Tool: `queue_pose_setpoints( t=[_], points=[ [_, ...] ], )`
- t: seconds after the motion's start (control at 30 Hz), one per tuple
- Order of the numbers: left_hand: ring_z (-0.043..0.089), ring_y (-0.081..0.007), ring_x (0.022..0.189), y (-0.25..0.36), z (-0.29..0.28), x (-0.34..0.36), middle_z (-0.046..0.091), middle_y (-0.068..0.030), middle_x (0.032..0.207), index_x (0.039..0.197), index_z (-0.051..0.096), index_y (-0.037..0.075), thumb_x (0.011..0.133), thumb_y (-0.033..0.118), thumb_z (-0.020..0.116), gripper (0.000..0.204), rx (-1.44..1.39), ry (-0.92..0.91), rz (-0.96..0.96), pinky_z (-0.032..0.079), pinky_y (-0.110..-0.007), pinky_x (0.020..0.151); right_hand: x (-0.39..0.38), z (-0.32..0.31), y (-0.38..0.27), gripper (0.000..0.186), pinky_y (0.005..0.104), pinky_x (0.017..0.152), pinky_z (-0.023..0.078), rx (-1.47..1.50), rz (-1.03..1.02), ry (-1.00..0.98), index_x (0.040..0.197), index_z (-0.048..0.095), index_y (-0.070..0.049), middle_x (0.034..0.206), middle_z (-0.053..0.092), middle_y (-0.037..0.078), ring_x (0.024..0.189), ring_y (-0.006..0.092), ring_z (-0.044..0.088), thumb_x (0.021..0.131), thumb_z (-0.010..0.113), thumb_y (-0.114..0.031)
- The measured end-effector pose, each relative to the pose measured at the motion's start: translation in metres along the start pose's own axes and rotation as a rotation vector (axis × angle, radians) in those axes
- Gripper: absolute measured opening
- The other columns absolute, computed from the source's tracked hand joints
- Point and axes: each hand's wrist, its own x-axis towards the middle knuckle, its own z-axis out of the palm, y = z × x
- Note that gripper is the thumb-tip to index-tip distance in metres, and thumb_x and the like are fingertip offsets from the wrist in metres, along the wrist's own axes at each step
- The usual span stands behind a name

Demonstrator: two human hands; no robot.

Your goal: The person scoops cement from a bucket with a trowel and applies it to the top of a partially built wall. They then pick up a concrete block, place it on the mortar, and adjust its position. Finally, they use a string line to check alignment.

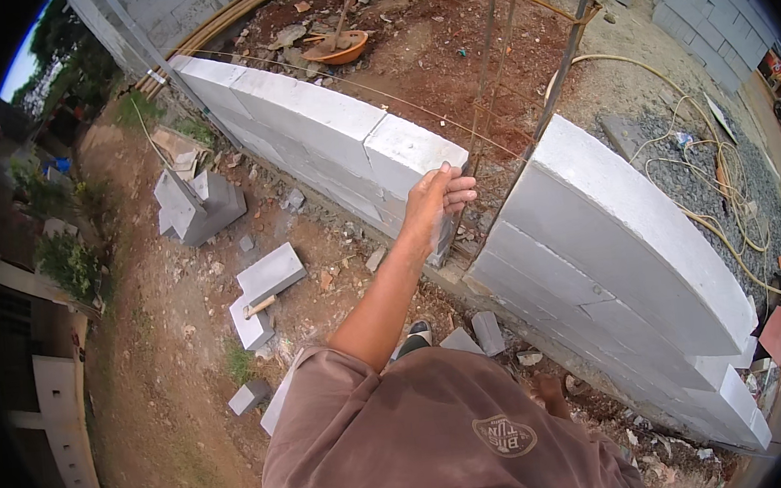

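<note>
My left hand [440, 200] reaches forward at the near end of a low wall of pale blocks. Its thumb points up and the fingers are loosely bent, with nothing visible in them. It overlaps the end block [410, 146] in the picture; whether it touches the block I cannot tell. A thin string [369, 91] runs along the wall's far side. Right of the hand, beyond a gap with upright steel bars [553, 94], stands another block wall [591, 228]. A bit of skin past my shirt may be my right hand [549, 395]; its fingers are not clear.
On the dirt to the left lie loose blocks [272, 273], a wooden-handled tool [260, 307] and a stack of blocks [200, 208]. Beyond the wall, an orange basin [339, 50] sits on reddish soil. A yellowish hose [715, 223] coils on gravel at right.
</note>
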Motion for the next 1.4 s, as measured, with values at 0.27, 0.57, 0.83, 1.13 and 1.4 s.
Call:
queue_pose_setpoints(
  t=[0.27, 0.57, 0.83, 1.13, 1.4],
  points=[
    [0.064, -0.0145, 0.074, -0.146, -0.143, -0.165, 0.067, -0.0066, 0.095, 0.106, 0.056, 0.007, 0.091, 0.041, 0.049, 0.037, -0.078, 0.659, -0.343, 0.045, -0.028, 0.064, -0.025, 0.001, -0.098, 0.035, 0.0304, 0.049, 0.046, -0.511, -0.177, -0.213, 0.094, 0.065, 0.004, 0.073, 0.063, 0.007, 0.056, 0.0174, 0.060, 0.082, 0.061, -0.027],
    [0.062, -0.0206, 0.075, -0.247, -0.282, -0.285, 0.065, -0.0106, 0.084, 0.097, 0.059, 0.004, 0.089, 0.039, 0.052, 0.037, 0.118, 1.087, -0.419, 0.047, -0.035, 0.067, 0.015, 0.118, -0.209, 0.038, 0.0284, 0.060, 0.046, -0.602, -0.380, -0.336, 0.102, 0.064, 0.000, 0.082, 0.062, 0.004, 0.069, 0.0131, 0.058, 0.084, 0.061, -0.033],
    [0.059, -0.0415, 0.092, -0.263, -0.410, -0.359, 0.061, -0.0294, 0.091, 0.090, 0.065, -0.004, 0.086, 0.036, 0.053, 0.042, 0.560, 1.175, -0.519, 0.046, -0.044, 0.081, -0.033, 0.371, -0.321, 0.049, 0.0281, 0.068, 0.046, -0.866, -0.504, -0.587, 0.113, 0.059, 0.002, 0.093, 0.064, 0.008, 0.072, 0.0138, 0.060, 0.084, 0.061, -0.037],
    [0.046, -0.0163, 0.043, -0.285, -0.452, -0.396, 0.050, -0.0061, 0.052, 0.066, 0.051, 0.001, 0.089, 0.029, 0.053, 0.036, 0.012, 1.635, -0.498, 0.039, -0.032, 0.042, -0.025, 0.574, -0.418, 0.054, 0.0299, 0.070, 0.047, -1.128, -0.671, -0.769, 0.115, 0.058, 0.003, 0.094, 0.065, 0.010, 0.076, 0.0144, 0.061, 0.084, 0.060, -0.041],
    [0.051, -0.0195, 0.048, -0.248, -0.554, -0.254, 0.056, -0.0093, 0.073, 0.086, 0.050, 0.004, 0.090, 0.036, 0.047, 0.033, -0.494, 1.704, -0.376, 0.038, -0.036, 0.040, 0.038, 0.771, -0.486, 0.044, 0.0276, 0.060, 0.046, -1.133, -0.622, -0.984, 0.105, 0.063, -0.003, 0.079, 0.061, 0.003, 0.067, 0.0108, 0.055, 0.085, 0.059, -0.042]
  ],
)
